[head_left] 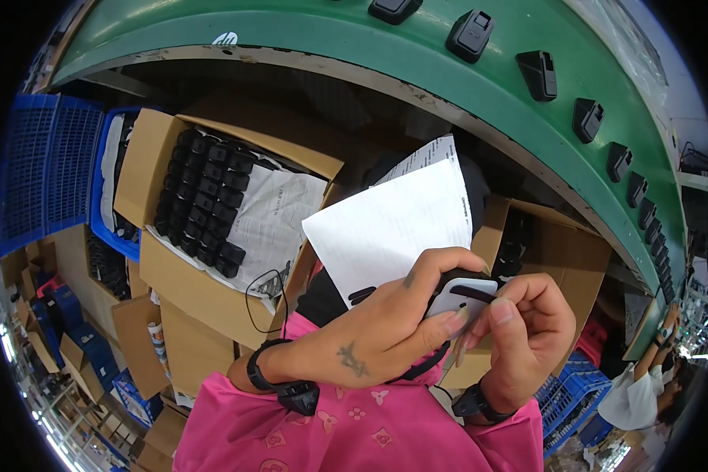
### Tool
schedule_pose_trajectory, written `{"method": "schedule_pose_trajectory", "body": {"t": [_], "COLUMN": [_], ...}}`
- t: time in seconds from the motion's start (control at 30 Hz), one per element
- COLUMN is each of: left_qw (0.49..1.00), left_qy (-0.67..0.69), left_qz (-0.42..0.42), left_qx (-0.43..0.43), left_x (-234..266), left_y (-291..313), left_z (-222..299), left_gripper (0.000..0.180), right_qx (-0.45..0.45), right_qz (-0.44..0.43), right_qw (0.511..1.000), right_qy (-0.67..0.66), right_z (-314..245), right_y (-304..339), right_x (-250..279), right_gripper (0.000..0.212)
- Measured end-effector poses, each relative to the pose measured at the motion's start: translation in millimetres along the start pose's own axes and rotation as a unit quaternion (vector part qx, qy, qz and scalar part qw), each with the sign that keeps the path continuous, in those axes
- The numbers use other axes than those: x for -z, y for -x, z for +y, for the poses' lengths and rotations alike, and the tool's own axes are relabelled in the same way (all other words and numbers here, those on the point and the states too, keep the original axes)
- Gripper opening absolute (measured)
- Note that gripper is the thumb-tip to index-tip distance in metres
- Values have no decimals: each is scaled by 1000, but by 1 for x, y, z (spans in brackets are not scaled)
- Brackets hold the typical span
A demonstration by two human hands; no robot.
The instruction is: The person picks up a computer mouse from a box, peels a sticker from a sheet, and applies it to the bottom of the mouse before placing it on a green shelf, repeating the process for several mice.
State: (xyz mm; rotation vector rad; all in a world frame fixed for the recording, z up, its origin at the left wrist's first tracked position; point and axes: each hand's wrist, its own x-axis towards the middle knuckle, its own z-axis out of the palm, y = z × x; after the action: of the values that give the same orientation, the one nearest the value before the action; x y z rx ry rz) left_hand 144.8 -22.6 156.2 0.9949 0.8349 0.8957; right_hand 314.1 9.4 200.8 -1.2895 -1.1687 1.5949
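My left hand [389,318] is wrapped round a small rounded device [446,301] with a black body and a pale grey face, its thumb across the face. A thin black strip [470,293] stands at the device's upper edge, and my right hand [527,326] pinches its end between thumb and fingertips. Whether the strip is stuck to the face or only touches it, I cannot tell. White paper sheets [393,224] lie on my lap below the hands. Small black oval pieces [363,295] show on the top sheet's near edge.
Left, an open carton [204,271] holds rows of black parts and a paper sheet. Another carton [562,252] stands right. Along the green bench [519,126] black plastic parts sit in a line. Blue crates [566,397] and a person in white [633,401] are at right.
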Motion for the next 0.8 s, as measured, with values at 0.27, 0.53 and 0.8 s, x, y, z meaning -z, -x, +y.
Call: {"method": "schedule_pose_trajectory", "body": {"t": [0.27,0.53,0.8], "left_qw": [998,996,994], "left_qy": [-29,-59,-90], "left_qz": [30,46,47], "left_qx": [-49,-51,-48], "left_x": [-6,-10,-12], "left_y": [-1,-1,2], "left_z": [-5,0,4], "left_gripper": [45,46,46], "right_qx": [8,14,29], "right_qz": [-7,7,26], "right_qw": [1000,1000,999], "right_qy": [2,-1,12], "right_z": [2,4,7], "right_y": [0,0,3], "right_x": [3,3,0], "right_gripper": [10,10,9]}}
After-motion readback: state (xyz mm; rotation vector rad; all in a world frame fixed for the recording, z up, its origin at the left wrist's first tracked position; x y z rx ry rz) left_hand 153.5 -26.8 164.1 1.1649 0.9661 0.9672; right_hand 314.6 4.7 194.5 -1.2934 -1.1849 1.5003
